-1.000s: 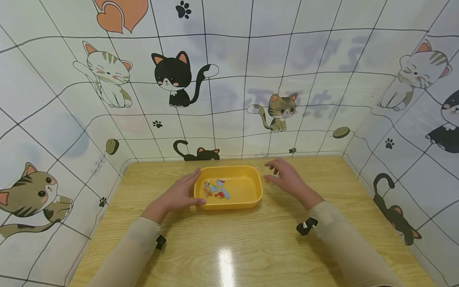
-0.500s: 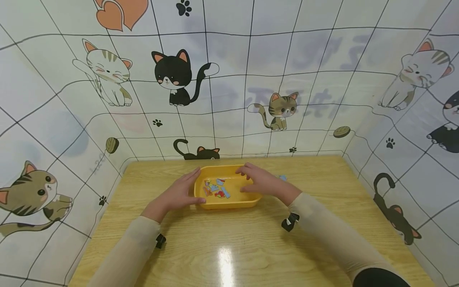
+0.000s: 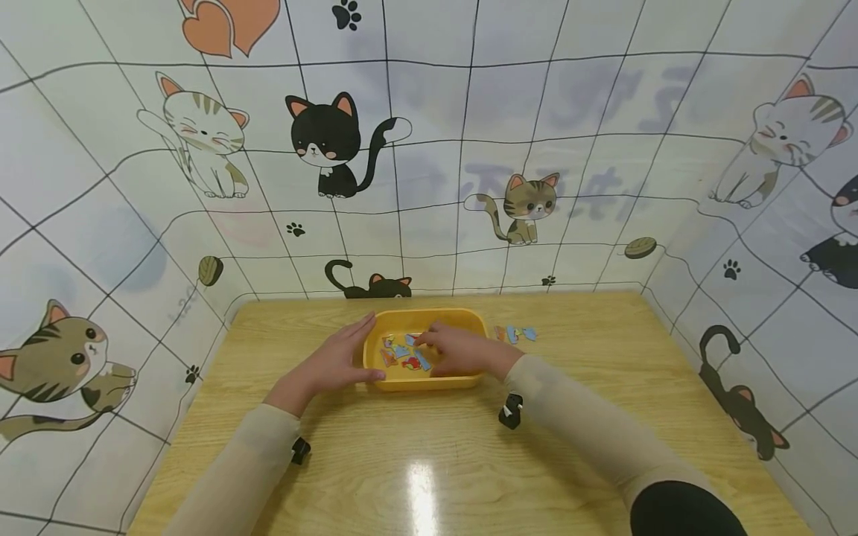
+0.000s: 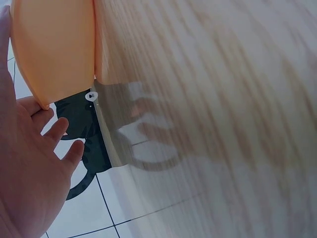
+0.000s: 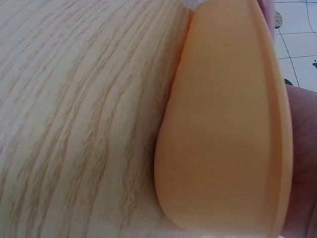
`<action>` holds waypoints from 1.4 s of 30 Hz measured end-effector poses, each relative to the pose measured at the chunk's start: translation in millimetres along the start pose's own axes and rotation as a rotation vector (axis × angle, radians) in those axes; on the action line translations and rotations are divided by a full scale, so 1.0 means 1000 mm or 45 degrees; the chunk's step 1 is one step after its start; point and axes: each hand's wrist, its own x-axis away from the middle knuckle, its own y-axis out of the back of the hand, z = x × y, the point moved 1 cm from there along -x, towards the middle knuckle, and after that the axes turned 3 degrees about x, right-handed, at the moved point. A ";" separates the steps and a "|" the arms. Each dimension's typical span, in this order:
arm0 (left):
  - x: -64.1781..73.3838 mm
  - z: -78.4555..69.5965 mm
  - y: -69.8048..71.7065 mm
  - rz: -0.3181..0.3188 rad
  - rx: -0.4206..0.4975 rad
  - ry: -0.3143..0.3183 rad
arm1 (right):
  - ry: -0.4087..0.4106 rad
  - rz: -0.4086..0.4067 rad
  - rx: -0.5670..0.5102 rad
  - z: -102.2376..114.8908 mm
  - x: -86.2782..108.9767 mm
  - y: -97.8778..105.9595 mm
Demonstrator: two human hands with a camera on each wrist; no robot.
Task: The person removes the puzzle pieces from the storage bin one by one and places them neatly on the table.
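A yellow plastic tray (image 3: 436, 385) stands on the wooden table with several small colourful puzzle pieces (image 3: 401, 350) lying in its left half. At its left end my left hand (image 3: 333, 357) holds it, fingertips at the back corner and thumb over the front corner. In the left wrist view some fingers of the left hand (image 4: 39, 158) stay loose beside the tray wall (image 4: 52, 44). My right hand (image 3: 459, 350) reaches down into the tray, index fingertip right at a puzzle piece, thumb apart from it. The tray wall (image 5: 223, 124) hides the right fingertips in the right wrist view.
Several more puzzle pieces (image 3: 515, 333) lie in a row on the table (image 3: 375, 461), just right of the tray. A wall covering (image 3: 436, 171) printed with cats rises behind the table and along both sides.
My right hand has moved left from the puzzle pieces on the table, over the tray's right rim and down into the tray. Those pieces now show. My left hand has stayed in place.
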 end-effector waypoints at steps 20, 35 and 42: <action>0.001 0.000 0.001 -0.014 0.006 0.008 | -0.008 0.028 -0.079 0.007 -0.007 0.002; -0.001 0.003 -0.002 -0.010 0.003 0.001 | -0.003 0.014 -0.089 0.005 -0.010 -0.001; 0.001 0.001 0.000 -0.010 0.004 0.002 | -0.012 -0.013 -0.095 0.008 -0.007 0.000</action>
